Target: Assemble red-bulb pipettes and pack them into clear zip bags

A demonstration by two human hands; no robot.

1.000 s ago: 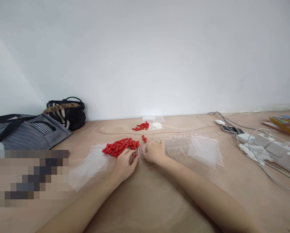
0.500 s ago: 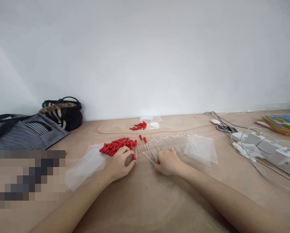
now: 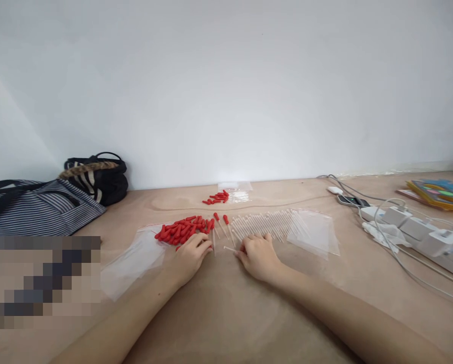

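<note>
My left hand [image 3: 193, 254] is closed on a red rubber dropper bulb [image 3: 210, 246], most of it hidden by the fingers. My right hand [image 3: 259, 255] pinches a thin clear dropper tube [image 3: 230, 248], whose flared end points left toward the bulb, with a gap between them. Behind my left hand lies a heap of red rubber bulbs [image 3: 179, 230]. A row of clear dropper tubes [image 3: 264, 223] spreads behind my right hand. Between these groups lie several droppers with red bulbs fitted [image 3: 226, 219].
Clear plastic bags [image 3: 135, 263] lie at left, with another bag [image 3: 319, 235] at right. A smaller bulb group [image 3: 216, 197] and tubes [image 3: 239, 195] sit near the wall. Striped bags [image 3: 44, 207] stand at left; a power strip with chargers [image 3: 411, 230] and cables is at right.
My right hand has turned the dropper tube from slanting to nearly level, pointing at my left hand. My left fingers have closed further around the red bulb.
</note>
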